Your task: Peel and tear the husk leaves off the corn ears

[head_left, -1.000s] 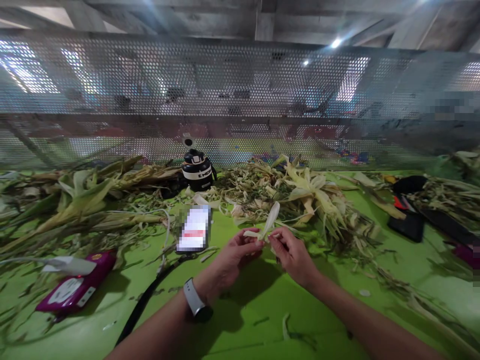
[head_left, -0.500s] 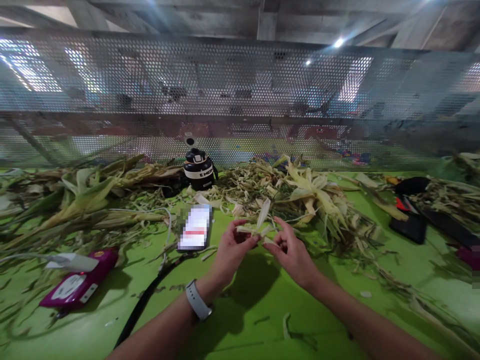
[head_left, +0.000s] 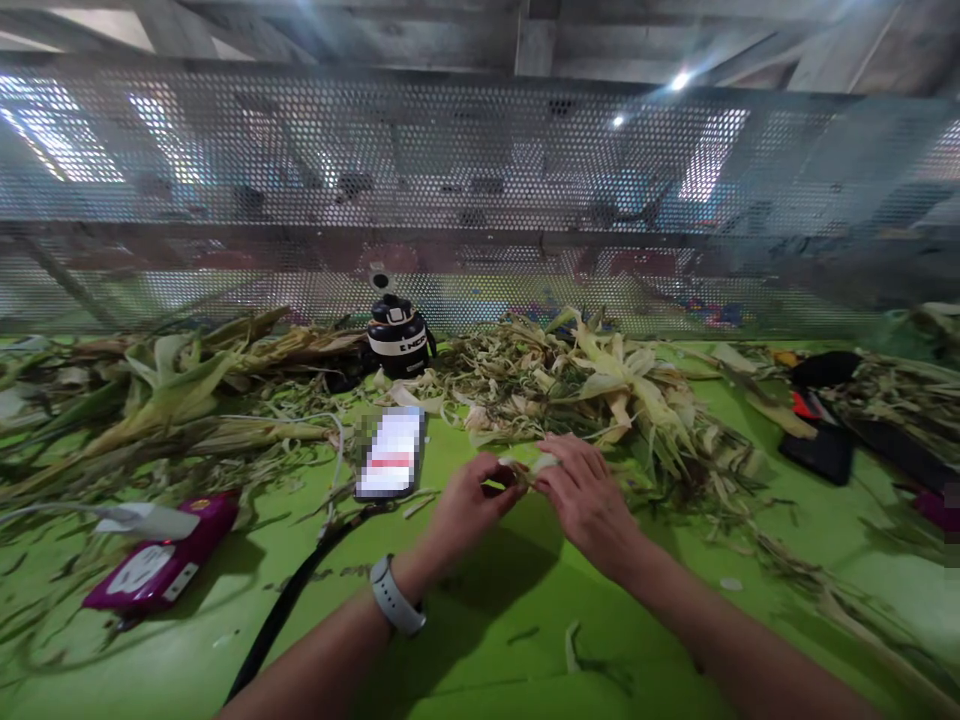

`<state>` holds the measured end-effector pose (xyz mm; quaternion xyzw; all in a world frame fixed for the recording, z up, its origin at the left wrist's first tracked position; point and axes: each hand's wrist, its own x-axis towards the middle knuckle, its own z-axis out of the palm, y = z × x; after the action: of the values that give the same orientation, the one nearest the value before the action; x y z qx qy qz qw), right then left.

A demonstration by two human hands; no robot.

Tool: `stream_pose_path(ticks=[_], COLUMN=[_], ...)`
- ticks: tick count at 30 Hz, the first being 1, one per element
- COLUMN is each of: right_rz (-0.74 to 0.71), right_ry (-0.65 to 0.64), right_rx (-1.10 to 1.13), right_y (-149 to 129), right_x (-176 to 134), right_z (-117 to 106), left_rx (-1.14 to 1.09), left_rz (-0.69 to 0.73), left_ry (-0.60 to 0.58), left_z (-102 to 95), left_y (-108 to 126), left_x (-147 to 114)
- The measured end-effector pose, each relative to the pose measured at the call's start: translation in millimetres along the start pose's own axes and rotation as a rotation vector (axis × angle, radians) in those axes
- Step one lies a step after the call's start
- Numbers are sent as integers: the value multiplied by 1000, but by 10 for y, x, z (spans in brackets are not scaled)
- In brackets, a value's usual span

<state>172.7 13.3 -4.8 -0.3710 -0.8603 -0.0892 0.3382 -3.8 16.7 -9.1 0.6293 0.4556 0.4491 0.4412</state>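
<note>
A small pale piece of corn husk (head_left: 543,463) is pinched between my two hands, above the green tabletop. My left hand (head_left: 466,510), with a light grey watch band on its wrist, grips one end between thumb and forefinger. On the other side, my right hand (head_left: 589,502) is closed over the husk, its fingers bent and covering much of it. Just beyond my hands lies a heap of shredded husk strips (head_left: 517,375), with a larger pale yellow-green husk (head_left: 634,375) on its right part.
Left of my hands lies a lit phone (head_left: 391,452). A magenta power bank (head_left: 169,560) with a white plug sits farther left. A black bottle (head_left: 400,340) stands behind. Husks (head_left: 172,375) spread at left, and a black phone (head_left: 817,455) lies at right. A perforated metal screen (head_left: 480,180) bounds the back.
My right hand has turned palm down and folded over the husk, closer to my left hand. The upright strip and loose ends seen before no longer stick up between my fingers.
</note>
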Motion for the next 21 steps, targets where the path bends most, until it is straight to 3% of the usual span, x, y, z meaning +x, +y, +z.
stream_pose_path(ticks=[4, 8, 11, 15, 21], right_rz=[53, 249, 405, 562, 688], right_ry=[-33, -53, -142, -253, -260], right_rx=[111, 300, 488, 668, 852], right_y=[55, 46, 46, 89, 91], right_x=[-21, -20, 3, 15, -14], right_z=[62, 47, 1, 2, 87], left_rx=[-53, -258, -422, -284, -181], left_rz=[28, -69, -137, -75, -105], left_ry=[-85, -114, -184, -167, -128], left_z=[-17, 5, 22, -3, -35], left_y=[22, 9, -6, 15, 64], left_x=[-8, 3, 8, 3, -25])
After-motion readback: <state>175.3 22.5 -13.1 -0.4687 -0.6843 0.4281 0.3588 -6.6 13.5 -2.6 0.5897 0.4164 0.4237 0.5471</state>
